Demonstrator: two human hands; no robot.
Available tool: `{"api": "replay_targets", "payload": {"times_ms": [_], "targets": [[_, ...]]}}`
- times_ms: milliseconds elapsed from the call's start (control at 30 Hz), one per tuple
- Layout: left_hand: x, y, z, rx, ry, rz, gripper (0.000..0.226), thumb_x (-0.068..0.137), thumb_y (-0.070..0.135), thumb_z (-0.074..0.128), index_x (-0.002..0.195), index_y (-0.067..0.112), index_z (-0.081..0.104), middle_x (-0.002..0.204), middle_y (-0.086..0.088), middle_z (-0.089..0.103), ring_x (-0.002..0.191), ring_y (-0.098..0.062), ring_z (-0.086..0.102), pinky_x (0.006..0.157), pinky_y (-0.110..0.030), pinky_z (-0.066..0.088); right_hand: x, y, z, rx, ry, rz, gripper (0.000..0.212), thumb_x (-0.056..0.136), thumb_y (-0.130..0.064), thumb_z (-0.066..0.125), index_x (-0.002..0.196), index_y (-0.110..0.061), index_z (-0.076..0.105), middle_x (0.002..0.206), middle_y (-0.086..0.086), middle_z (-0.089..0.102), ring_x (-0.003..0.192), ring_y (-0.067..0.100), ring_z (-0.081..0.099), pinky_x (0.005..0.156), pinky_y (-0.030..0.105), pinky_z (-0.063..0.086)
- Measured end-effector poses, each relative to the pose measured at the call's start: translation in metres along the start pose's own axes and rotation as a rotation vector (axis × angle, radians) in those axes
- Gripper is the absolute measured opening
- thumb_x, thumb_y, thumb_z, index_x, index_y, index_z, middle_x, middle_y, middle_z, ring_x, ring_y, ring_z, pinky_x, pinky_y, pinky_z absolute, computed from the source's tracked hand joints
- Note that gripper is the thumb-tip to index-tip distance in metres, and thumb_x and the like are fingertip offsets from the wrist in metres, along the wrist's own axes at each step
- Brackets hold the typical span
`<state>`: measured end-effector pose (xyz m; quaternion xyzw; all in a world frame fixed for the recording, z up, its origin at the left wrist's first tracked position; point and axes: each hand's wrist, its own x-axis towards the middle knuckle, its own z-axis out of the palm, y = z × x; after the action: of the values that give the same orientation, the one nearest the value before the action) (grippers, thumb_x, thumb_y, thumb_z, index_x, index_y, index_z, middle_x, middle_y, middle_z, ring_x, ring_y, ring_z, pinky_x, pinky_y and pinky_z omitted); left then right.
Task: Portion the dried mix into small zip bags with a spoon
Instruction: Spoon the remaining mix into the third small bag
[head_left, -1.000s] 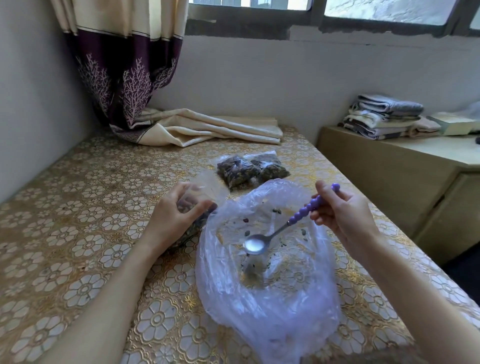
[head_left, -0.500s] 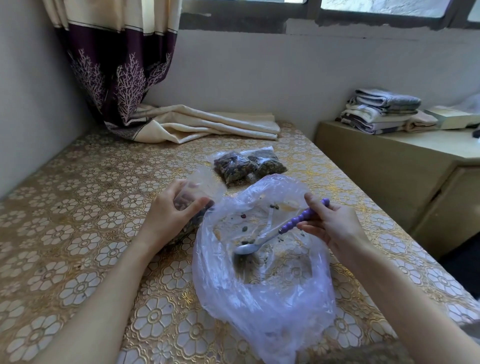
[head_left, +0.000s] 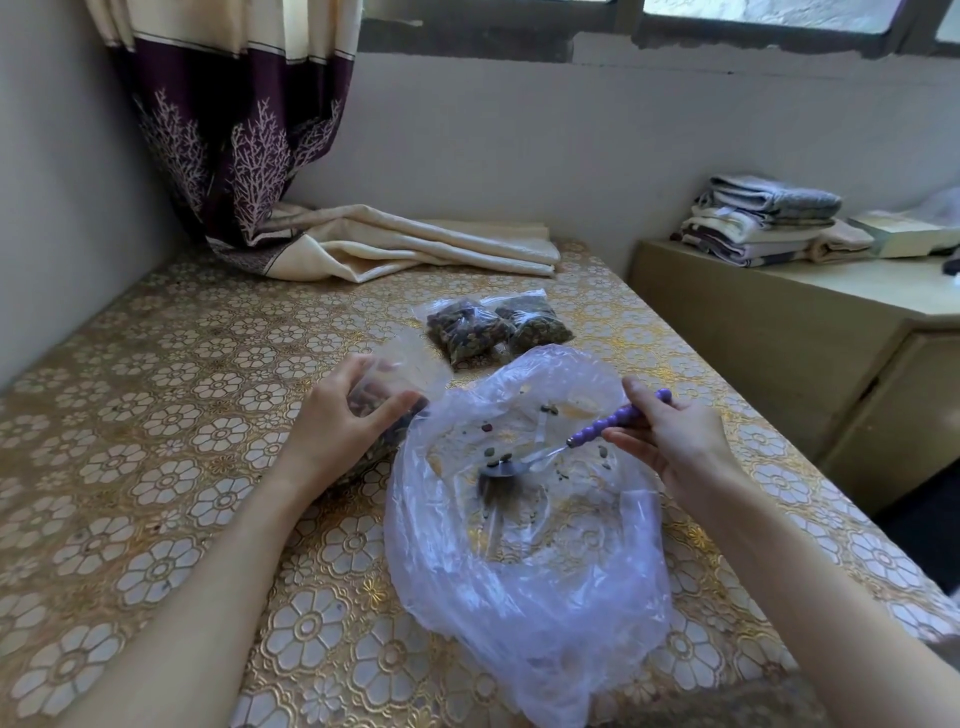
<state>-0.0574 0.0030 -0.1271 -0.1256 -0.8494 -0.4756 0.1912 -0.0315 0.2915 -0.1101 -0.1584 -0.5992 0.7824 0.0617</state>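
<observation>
A large clear plastic bag (head_left: 524, 571) is spread open on the surface (head_left: 156, 467), which is covered with a gold floral-patterned cloth. Only scattered bits of dried mix (head_left: 550, 409) are seen clinging to the bag's inner wall and lying on its floor. A spoon (head_left: 566, 447) with a purple beaded handle is gripped by the right hand (head_left: 670, 441), fingers and thumb curled round the handle's upper end; the metal bowl of the spoon is lowered into the large bag, near its floor, with a dark shadow beneath it. Whether the bowl touches the plastic cannot be told. A small zip bag (head_left: 400, 374) is held by the left hand (head_left: 337, 431) just beside the large bag's left rim, fingers and thumb wrapped round its middle; dark mix is visible through it below the fingers, and its clear top stands above the hand. Two filled zip bags (head_left: 498, 332) are laid side by side, touching, farther back on the surface, apart from both hands. A folded cream cloth (head_left: 415, 249) is lying at the far edge beneath a purple-and-cream curtain (head_left: 234, 130). To the right, stacked folded towels (head_left: 763, 218) are set on a low cabinet (head_left: 779, 338).
</observation>
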Motion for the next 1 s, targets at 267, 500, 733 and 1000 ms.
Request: {"api": "replay_targets", "payload": {"times_ms": [267,500,733,1000], "targets": [[0.0,0.001,0.0,0.019,0.001,0.003,0.046,0.064,0.056,0.061,0.101,0.029,0.053,0.097,-0.004,0.063,0.082,-0.008,0.061,0.057,-0.01,0.045,0.009,-0.002,0.018,0.01,0.028,-0.011,0.034,0.089,-0.021,0.063,0.068,0.006,0.06,0.051,0.013,0.065,0.045,0.017,0.065,0.048,0.019,0.055],[0.0,0.001,0.0,0.018,0.004,0.019,0.048,0.066,0.052,0.062,0.105,0.024,0.055,0.093,-0.002,0.064,0.078,-0.004,0.061,0.056,-0.006,0.043,0.01,-0.002,0.019,0.035,0.027,-0.018,0.036,0.09,-0.02,0.061,0.065,0.006,0.058,0.05,0.014,0.064,0.046,0.018,0.065,0.051,0.02,0.057],[0.0,0.0,0.0,0.034,0.007,0.022,0.055,0.066,0.053,0.063,0.109,0.019,0.057,0.092,0.002,0.063,0.078,-0.003,0.06,0.056,-0.005,0.042,0.011,-0.002,0.016,0.043,0.078,-0.025,0.034,0.089,-0.022,0.062,0.071,0.007,0.06,0.065,0.019,0.066,0.057,0.021,0.068,0.057,0.022,0.058],[0.0,0.002,0.0,0.036,-0.004,0.028,0.048,0.067,0.053,0.062,0.106,0.025,0.054,0.094,0.0,0.063,0.079,-0.005,0.061,0.055,-0.006,0.044,0.01,0.0,0.01,0.04,0.08,-0.052,0.029,0.09,-0.02,0.061,0.071,0.002,0.058,0.053,0.01,0.065,0.05,0.017,0.067,0.051,0.02,0.056]]}}
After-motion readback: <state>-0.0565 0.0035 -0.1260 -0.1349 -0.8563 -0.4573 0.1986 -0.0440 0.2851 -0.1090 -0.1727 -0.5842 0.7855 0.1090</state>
